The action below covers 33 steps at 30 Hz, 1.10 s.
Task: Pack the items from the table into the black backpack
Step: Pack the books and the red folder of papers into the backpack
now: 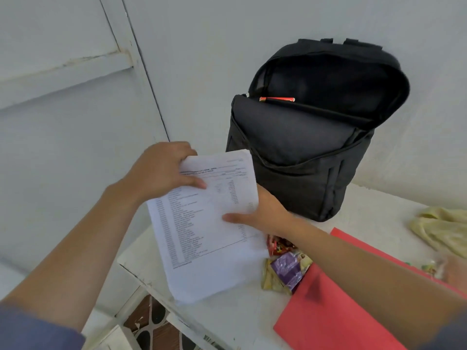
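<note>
- Two hands grip the printed paper stack (pixel 209 223): my left hand (pixel 161 170) pinches its top edge, my right hand (pixel 262 213) its right edge
- Black backpack (pixel 310 137) stands unzipped on the white table (pixel 379 205), just behind
- Snack packets (pixel 285 269) lie beside a red folder (pixel 328 317)

Two arms in view. Left sleeve (pixel 32 329): plain dull blue-grey fabric, hem crossing the arm at the lower left corner. Right sleeve (pixel 452 333): same fabric, a sliver at lower right. Forearms (pixel 83 238), left grip (pixel 161 170) and right grip (pixel 267 213) bare
</note>
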Tool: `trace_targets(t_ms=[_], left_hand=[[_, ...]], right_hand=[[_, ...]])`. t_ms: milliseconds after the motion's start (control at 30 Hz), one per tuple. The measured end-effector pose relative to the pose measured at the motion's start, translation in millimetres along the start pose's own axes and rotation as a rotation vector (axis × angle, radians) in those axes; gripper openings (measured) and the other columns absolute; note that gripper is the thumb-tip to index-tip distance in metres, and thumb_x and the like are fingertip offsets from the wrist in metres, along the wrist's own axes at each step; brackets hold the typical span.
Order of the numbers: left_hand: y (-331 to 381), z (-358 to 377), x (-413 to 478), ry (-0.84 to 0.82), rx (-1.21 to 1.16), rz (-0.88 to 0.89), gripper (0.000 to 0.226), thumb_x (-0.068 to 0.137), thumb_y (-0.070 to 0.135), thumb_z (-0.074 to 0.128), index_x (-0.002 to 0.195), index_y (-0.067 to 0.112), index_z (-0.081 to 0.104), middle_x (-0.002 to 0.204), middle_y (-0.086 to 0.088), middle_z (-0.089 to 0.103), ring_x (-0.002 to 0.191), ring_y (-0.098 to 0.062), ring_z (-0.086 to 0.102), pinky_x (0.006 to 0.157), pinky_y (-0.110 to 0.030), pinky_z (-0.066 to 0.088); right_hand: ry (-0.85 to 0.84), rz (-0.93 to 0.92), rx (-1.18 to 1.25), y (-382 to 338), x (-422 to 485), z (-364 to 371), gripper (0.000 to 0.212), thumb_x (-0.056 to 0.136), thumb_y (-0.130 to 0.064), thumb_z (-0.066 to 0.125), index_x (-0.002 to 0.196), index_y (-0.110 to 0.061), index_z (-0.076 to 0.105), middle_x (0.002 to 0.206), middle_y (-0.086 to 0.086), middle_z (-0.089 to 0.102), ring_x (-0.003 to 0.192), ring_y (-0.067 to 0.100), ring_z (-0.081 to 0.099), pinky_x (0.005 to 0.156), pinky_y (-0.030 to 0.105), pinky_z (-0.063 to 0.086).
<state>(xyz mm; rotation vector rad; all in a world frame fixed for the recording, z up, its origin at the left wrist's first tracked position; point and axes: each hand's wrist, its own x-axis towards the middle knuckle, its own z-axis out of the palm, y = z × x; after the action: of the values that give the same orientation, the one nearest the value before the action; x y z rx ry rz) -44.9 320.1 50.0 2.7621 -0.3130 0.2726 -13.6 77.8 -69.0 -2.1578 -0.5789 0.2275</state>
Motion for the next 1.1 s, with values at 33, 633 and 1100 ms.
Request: trace_targets(t_ms=[33,633,1100], left_hand=[[9,-8,7,0.032,0.019,0.049,0.058,0.063,0.066,0.085,0.094,0.02,0.07,0.084,0.006,0.063,0.077,-0.02,0.059,0.069,-0.037,0.042],[164,-7,86,0.04,-0.826,0.062,0.053,0.082,0.039,0.078,0.128,0.024,0.055,0.109,-0.001,0.075,0.094,-0.018,0.076,0.083,-0.036,0.061],[310,141,48,-0.509,-1.225,-0.191,0.027,0.105,0.025,0.054,0.129,0.018,0.065,0.117,-0.002,0.076,0.106,-0.019,0.074,0.086,-0.034,0.06]], right_hand=[[0.022,0.058,0.096,-5,1,-5,0.074,0.074,-0.058,0.079,0.137,-0.03,0.051,0.134,-0.01,0.06,0.122,0.012,0.056,0.107,0.04,0.046],[0.563,0.193,0.755,20,-116,-161,0.048,0.08,-0.034,0.082,0.122,-0.016,0.067,0.112,-0.001,0.075,0.103,0.02,0.072,0.09,0.043,0.057],[0.602,0.359,0.644,65,-239,-221,0.012,0.1,-0.02,0.06,0.106,-0.024,0.07,0.1,-0.006,0.078,0.097,0.018,0.074,0.096,0.047,0.056]])
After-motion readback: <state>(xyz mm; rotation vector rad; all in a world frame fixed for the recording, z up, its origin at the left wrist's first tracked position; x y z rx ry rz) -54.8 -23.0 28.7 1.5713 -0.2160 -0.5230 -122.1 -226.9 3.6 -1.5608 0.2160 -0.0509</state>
